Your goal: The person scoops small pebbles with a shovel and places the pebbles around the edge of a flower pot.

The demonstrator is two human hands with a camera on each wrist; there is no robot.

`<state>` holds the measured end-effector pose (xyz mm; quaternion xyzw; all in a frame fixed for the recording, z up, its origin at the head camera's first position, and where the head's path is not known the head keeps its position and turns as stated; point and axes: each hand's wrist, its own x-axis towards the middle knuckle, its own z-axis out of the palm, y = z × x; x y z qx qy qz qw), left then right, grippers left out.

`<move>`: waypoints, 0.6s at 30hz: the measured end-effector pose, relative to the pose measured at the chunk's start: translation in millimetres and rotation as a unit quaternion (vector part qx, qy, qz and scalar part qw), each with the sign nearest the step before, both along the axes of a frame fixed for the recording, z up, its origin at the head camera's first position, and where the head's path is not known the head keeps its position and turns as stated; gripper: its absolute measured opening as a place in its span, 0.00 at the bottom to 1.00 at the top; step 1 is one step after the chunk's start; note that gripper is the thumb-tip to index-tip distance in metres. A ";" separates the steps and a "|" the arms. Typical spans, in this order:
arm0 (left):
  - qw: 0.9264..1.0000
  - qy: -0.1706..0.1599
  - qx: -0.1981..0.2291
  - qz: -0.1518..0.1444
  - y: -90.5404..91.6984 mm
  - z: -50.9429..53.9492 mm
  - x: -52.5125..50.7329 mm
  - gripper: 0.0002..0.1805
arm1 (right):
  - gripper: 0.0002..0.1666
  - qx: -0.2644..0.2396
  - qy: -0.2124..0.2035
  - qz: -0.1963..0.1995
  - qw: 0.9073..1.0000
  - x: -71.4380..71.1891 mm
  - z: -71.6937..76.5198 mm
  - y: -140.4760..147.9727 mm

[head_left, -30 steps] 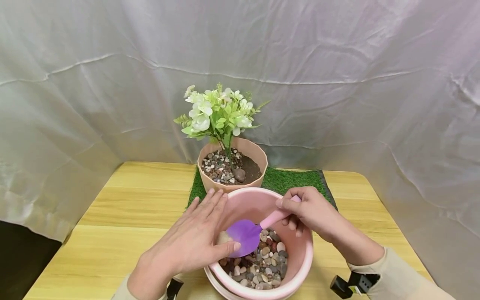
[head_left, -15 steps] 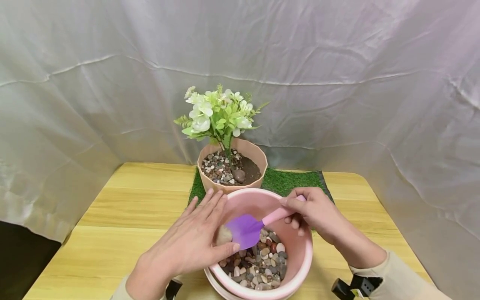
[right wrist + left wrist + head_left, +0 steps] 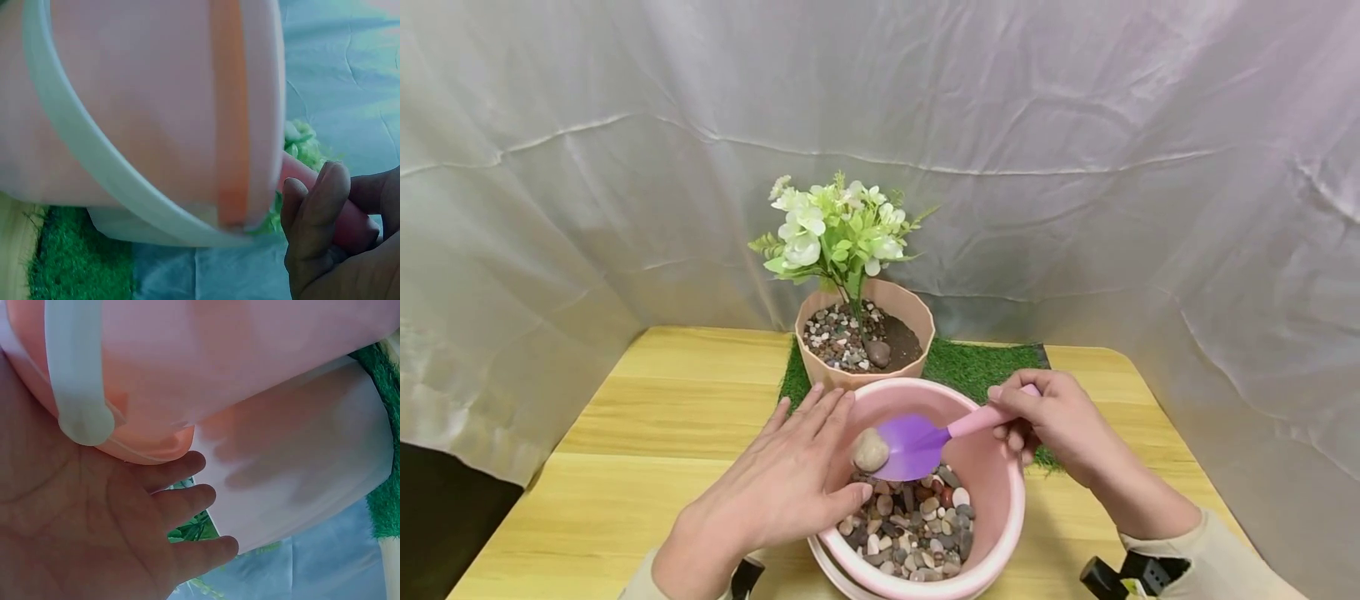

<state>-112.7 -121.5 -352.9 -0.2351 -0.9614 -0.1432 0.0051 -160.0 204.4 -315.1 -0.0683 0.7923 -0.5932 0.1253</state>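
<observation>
My right hand (image 3: 1060, 421) grips the pink handle of a small trowel (image 3: 917, 448) over the right rim of a pink bucket (image 3: 1011, 533). The trowel's purple blade is inside the bucket, and a large pale stone (image 3: 870, 451) sits at its tip. Below lie many mixed pebbles (image 3: 925, 533). My left hand (image 3: 782, 475) rests with straight fingers on the bucket's left rim, its thumb reaching over the inside. In the left wrist view the palm (image 3: 94, 506) lies against the bucket. The right wrist view shows curled fingers (image 3: 322, 212) round the handle.
Right behind the bucket stands a peach flowerpot (image 3: 917, 312) holding white flowers (image 3: 842, 225), soil, gravel and a brown stone (image 3: 878, 352). It sits on a green turf mat (image 3: 985, 367) on the wooden table (image 3: 662, 400). A grey curtain hangs behind. The bucket's white handle (image 3: 94, 144) hangs down.
My right hand has moved right and drawn the trowel up and right. The pale stone, partly hidden by my left hand before, has come rightward with the blade. My left hand has stayed put.
</observation>
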 end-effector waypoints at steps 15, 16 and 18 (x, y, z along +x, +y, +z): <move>1.000 -0.001 -0.003 -0.006 -0.9 -0.2 -1.0 0.54 | 0.14 -0.027 0.038 -0.055 0.997 -9.2 25.4 23.9; 1.000 0.001 -0.003 -0.007 -0.9 -0.3 -0.8 0.54 | 0.14 -0.029 0.042 -0.060 0.997 -11.3 28.2 24.9; 1.000 0.001 -0.003 -0.008 -1.0 -0.6 -0.3 0.53 | 0.14 -0.031 0.047 -0.068 0.996 -16.1 33.5 26.7</move>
